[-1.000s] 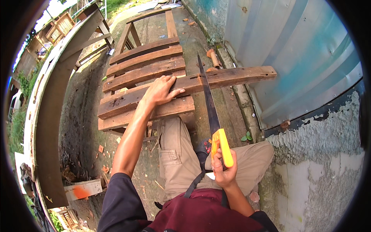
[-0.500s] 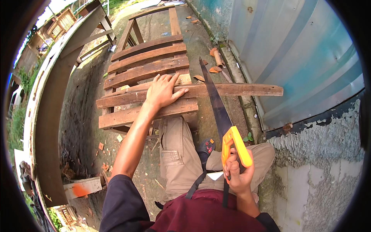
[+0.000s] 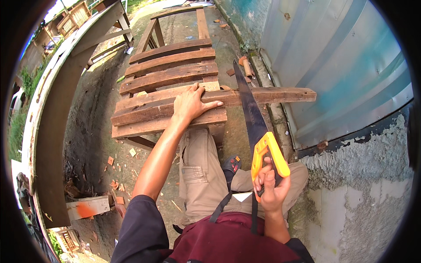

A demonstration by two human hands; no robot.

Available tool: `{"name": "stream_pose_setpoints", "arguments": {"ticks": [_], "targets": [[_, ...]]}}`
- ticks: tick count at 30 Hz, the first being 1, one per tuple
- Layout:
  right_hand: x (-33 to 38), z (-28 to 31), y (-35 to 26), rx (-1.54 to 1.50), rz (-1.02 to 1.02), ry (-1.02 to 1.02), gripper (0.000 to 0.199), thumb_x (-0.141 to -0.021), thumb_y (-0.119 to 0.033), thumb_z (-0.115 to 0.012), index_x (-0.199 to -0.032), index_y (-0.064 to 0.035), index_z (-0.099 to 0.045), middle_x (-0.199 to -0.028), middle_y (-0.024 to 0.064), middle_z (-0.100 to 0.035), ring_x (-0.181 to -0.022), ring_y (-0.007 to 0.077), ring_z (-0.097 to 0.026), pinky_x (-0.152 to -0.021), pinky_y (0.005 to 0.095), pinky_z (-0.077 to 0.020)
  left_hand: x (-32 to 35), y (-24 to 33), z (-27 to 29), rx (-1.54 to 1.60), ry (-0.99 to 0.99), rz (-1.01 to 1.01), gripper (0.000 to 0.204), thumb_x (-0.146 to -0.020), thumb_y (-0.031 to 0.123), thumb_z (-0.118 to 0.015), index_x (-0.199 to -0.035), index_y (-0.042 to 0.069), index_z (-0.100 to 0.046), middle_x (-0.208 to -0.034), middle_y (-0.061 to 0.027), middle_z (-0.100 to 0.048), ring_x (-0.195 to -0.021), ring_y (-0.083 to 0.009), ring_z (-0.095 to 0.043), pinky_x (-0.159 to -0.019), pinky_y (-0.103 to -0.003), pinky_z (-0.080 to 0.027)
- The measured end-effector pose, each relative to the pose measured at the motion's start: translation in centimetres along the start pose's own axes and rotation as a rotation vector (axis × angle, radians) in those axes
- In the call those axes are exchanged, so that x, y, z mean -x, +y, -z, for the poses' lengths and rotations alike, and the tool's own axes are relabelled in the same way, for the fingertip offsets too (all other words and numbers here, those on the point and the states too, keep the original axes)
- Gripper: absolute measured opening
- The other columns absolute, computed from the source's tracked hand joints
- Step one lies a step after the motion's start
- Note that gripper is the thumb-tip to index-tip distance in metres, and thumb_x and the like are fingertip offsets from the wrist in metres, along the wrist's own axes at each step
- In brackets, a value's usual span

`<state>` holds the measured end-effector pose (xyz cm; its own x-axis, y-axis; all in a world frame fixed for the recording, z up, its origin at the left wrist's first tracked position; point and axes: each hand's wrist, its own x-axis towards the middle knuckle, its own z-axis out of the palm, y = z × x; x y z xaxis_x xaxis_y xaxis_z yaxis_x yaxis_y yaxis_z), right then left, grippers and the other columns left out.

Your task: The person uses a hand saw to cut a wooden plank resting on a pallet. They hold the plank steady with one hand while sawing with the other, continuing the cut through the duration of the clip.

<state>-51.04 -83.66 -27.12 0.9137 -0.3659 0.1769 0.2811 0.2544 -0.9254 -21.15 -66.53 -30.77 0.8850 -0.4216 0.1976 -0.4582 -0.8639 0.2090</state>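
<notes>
A long brown wooden plank lies crosswise over the slatted wooden frame, its right end jutting out past the frame. My left hand presses down on it, fingers over the far edge and thumb stretched to the right. In my right hand is a handsaw, gripped by its yellow and black handle. The saw's dark blade points away from me and crosses the overhanging part of the plank, a little right of the frame. Whether its teeth have cut into the wood, I cannot tell.
A corrugated metal sheet and a rough grey wall stand close on the right. To the left is a long wooden structure. Wood scraps and a short board with an orange mark lie on the ground. My bent legs are below the frame.
The handsaw and my right hand have moved slightly forward, away from me. My left hand stays on the plank. The view has shifted a little.
</notes>
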Motion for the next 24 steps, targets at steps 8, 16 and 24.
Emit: {"name": "stream_pose_setpoints", "arguments": {"ticks": [8,16,24], "targets": [[1.4,0.3,-0.1,-0.049,0.01,-0.001,0.036,-0.106,-0.021,-0.062,-0.129,0.0036,-0.049,-0.079,0.0004,-0.052,-0.057,0.0054,-0.048,-0.051,0.0224,-0.0421,-0.2,-1.0,-0.2,-0.1,0.154,-0.099,0.087,-0.074,0.085,-0.067,-0.105,0.004,-0.075,-0.114,-0.0133,-0.067,-0.119,-0.0326,-0.058,-0.106,-0.058,-0.042],[-2.1,-3.1,-6.4,0.263,-0.121,0.005,0.037,-0.109,-0.032,-0.059,-0.124,0.002,-0.055,-0.067,-0.0011,-0.049,-0.051,0.0064,-0.044,-0.047,0.0245,-0.0408,-3.9,-2.6,0.5,0.081,-0.463,0.108,0.14,-0.064,0.1,-0.058,-0.162,0.004,-0.031,-0.166,-0.0257,-0.03,-0.159,-0.037,-0.02,-0.126,-0.06,-0.019],[-6.4,-4.8,-12.0,0.454,-0.194,-0.064,0.041,-0.108,-0.039,-0.059,-0.115,0.0016,-0.057,-0.066,-0.0003,-0.047,-0.048,0.0082,-0.046,-0.043,0.0272,-0.0424,-4.4,-2.7,0.5,0.23,-0.402,0.059,0.141,-0.059,0.089,-0.073,-0.153,-0.01,-0.04,-0.159,-0.0297,-0.041,-0.149,-0.0394,-0.04,-0.124,-0.049,-0.033]]}}
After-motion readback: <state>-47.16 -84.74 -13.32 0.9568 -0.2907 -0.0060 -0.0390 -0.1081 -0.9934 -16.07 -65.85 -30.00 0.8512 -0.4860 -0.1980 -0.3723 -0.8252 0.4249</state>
